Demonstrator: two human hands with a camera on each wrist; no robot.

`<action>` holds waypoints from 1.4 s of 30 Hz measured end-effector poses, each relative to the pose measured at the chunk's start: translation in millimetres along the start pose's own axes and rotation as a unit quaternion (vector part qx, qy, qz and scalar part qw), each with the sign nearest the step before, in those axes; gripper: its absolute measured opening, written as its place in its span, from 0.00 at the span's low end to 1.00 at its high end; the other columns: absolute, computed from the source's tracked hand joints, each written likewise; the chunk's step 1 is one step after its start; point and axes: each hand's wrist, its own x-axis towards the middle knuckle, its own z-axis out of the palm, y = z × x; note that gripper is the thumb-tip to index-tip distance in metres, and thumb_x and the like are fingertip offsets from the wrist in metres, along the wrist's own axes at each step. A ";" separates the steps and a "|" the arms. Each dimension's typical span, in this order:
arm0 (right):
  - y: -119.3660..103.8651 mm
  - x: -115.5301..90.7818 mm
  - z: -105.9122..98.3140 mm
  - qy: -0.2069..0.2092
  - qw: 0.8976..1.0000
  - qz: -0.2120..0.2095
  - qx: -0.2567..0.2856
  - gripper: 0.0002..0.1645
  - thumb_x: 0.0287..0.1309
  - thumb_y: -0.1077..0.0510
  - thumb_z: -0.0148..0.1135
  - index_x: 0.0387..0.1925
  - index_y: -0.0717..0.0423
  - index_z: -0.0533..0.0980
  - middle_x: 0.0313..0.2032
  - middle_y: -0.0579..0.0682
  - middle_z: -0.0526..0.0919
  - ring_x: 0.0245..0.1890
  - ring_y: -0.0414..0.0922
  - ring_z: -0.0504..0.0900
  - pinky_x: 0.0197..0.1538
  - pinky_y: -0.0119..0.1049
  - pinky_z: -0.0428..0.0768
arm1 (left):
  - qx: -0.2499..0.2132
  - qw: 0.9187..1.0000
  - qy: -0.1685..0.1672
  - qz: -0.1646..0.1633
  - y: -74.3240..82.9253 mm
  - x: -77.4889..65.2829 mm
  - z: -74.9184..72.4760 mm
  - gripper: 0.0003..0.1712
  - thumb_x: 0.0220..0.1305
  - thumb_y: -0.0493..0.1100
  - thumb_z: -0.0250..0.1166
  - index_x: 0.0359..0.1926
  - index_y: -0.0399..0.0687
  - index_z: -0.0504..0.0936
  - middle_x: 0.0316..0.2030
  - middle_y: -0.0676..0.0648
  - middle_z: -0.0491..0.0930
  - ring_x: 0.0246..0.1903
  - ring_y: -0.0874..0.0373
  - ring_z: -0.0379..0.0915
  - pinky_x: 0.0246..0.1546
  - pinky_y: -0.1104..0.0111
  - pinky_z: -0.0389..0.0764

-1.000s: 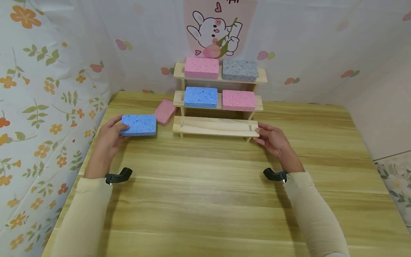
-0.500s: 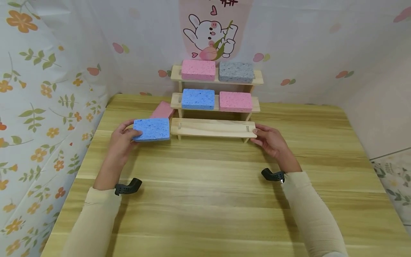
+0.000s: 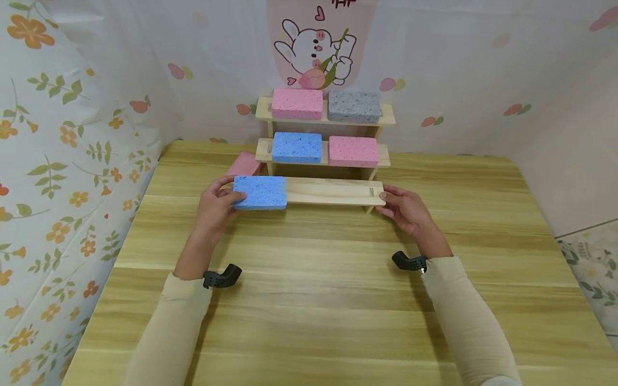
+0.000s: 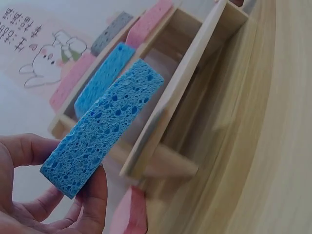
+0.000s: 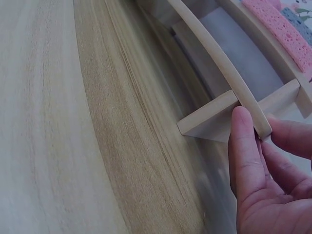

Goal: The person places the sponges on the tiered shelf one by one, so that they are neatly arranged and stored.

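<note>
My left hand (image 3: 213,206) pinches a blue sponge (image 3: 260,192) by its left end, thumb on top. In the left wrist view that sponge (image 4: 105,129) hovers apart from the lowest board of a three-tier wooden rack (image 3: 333,192). From the head view it covers the board's left end. My right hand (image 3: 407,210) grips the right end of the same board; the right wrist view has its fingers and thumb (image 5: 251,161) on both sides of the board's tip. Another blue sponge (image 3: 296,147) and a pink sponge (image 3: 353,151) rest on the middle tier.
On the top tier sit a pink sponge (image 3: 297,104) and a grey sponge (image 3: 354,107). A further pink sponge (image 3: 244,163) lies on the wooden table (image 3: 309,300) left of the rack, partly hidden. Behind the rack hangs a patterned cloth (image 3: 212,43) with a rabbit picture.
My left hand has carried the blue sponge rightward from beside the rack to over the lowest board's left end. The right hand keeps its hold on the board. The view has shifted slightly.
</note>
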 end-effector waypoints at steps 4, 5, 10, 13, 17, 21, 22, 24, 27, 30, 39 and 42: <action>-1.0 0.1 -0.7 -0.001 1.000 -0.003 0.003 0.35 0.67 0.67 0.55 0.72 0.67 0.55 0.48 0.52 0.75 0.39 0.43 0.84 0.43 0.31 0.83 | 0.002 1.000 -0.007 0.004 -3.3 3.2 17.2 0.24 0.61 0.33 0.65 0.57 0.50 0.72 0.38 0.51 0.71 0.33 0.62 0.68 0.34 0.73 0.74; -1.1 0.1 -0.7 -0.002 1.000 -0.003 0.004 0.35 0.67 0.67 0.55 0.72 0.66 0.55 0.48 0.53 0.74 0.39 0.43 0.84 0.43 0.31 0.83 | 0.006 1.000 -0.008 0.004 -4.3 4.0 21.2 0.24 0.61 0.33 0.65 0.57 0.50 0.72 0.38 0.52 0.70 0.32 0.63 0.67 0.34 0.72 0.74; -0.9 -0.1 -0.2 -0.002 1.000 0.000 0.011 0.35 0.67 0.67 0.54 0.72 0.65 0.55 0.51 0.54 0.71 0.40 0.43 0.84 0.44 0.31 0.83 | 0.035 0.999 -0.025 0.007 -9.7 7.2 37.3 0.28 0.62 0.35 0.65 0.63 0.47 0.70 0.40 0.51 0.68 0.31 0.64 0.68 0.36 0.69 0.75; -0.4 -0.2 -0.1 -0.003 1.000 0.001 0.011 0.35 0.68 0.67 0.54 0.73 0.65 0.55 0.52 0.54 0.71 0.40 0.43 0.83 0.44 0.31 0.83 | 0.047 0.999 -0.024 0.007 -12.1 7.8 44.7 0.29 0.62 0.36 0.66 0.64 0.45 0.70 0.40 0.50 0.69 0.32 0.63 0.69 0.39 0.66 0.76; -0.3 -0.3 -0.1 -0.004 1.000 0.001 0.011 0.35 0.68 0.67 0.53 0.73 0.65 0.55 0.52 0.55 0.70 0.40 0.43 0.83 0.44 0.31 0.83 | 0.053 0.998 -0.015 0.005 -12.1 6.4 52.1 0.29 0.62 0.37 0.66 0.63 0.46 0.70 0.41 0.50 0.70 0.32 0.62 0.68 0.40 0.65 0.76; -0.7 -0.7 0.4 -0.006 1.000 -0.001 0.012 0.36 0.68 0.67 0.54 0.73 0.65 0.54 0.51 0.54 0.71 0.40 0.43 0.83 0.45 0.31 0.83 | 0.053 0.998 -0.020 0.010 -12.0 5.6 57.4 0.29 0.62 0.37 0.66 0.64 0.47 0.71 0.40 0.50 0.69 0.32 0.61 0.68 0.40 0.64 0.76; -0.7 -0.8 0.4 -0.007 1.000 -0.002 0.012 0.36 0.68 0.67 0.54 0.73 0.65 0.54 0.51 0.54 0.72 0.40 0.43 0.84 0.44 0.31 0.83 | 0.053 0.998 -0.021 0.012 -12.2 5.7 59.1 0.29 0.62 0.37 0.66 0.64 0.47 0.71 0.40 0.50 0.69 0.32 0.61 0.68 0.40 0.64 0.76; -0.3 -1.0 0.4 -0.007 1.000 -0.005 0.013 0.36 0.67 0.67 0.54 0.73 0.65 0.55 0.50 0.54 0.72 0.40 0.43 0.84 0.44 0.30 0.83 | 0.052 0.998 -0.022 0.018 -12.5 5.9 62.8 0.29 0.62 0.36 0.67 0.64 0.48 0.71 0.39 0.49 0.69 0.32 0.61 0.68 0.40 0.63 0.76; 0.7 -1.2 0.4 -0.007 1.000 -0.002 0.011 0.35 0.68 0.66 0.54 0.72 0.66 0.55 0.50 0.53 0.73 0.40 0.43 0.84 0.45 0.31 0.83 | 0.057 0.998 -0.025 0.020 -13.5 5.7 68.0 0.29 0.62 0.37 0.67 0.64 0.48 0.72 0.39 0.49 0.69 0.33 0.60 0.68 0.40 0.62 0.77; 1.9 -1.6 0.3 -0.005 1.000 0.002 0.009 0.36 0.68 0.66 0.54 0.73 0.65 0.54 0.50 0.54 0.73 0.41 0.43 0.83 0.45 0.31 0.82 | 0.067 0.997 -0.029 0.019 -15.4 5.0 73.0 0.29 0.63 0.38 0.67 0.64 0.49 0.71 0.39 0.49 0.69 0.34 0.58 0.68 0.42 0.60 0.77; 0.5 0.1 -0.2 -0.002 1.000 -0.003 0.013 0.36 0.66 0.66 0.56 0.72 0.65 0.56 0.51 0.54 0.72 0.41 0.43 0.83 0.44 0.30 0.83 | 0.086 0.996 -0.028 0.029 -17.4 6.4 90.3 0.29 0.62 0.40 0.68 0.63 0.49 0.71 0.40 0.47 0.72 0.35 0.56 0.70 0.45 0.53 0.77; 0.6 0.3 -0.5 -0.001 1.000 0.001 0.017 0.36 0.66 0.67 0.56 0.72 0.65 0.55 0.50 0.54 0.72 0.40 0.43 0.84 0.44 0.30 0.83 | 0.094 0.995 -0.028 0.033 -18.3 7.8 95.2 0.29 0.62 0.40 0.68 0.63 0.48 0.71 0.39 0.46 0.72 0.34 0.57 0.70 0.41 0.58 0.78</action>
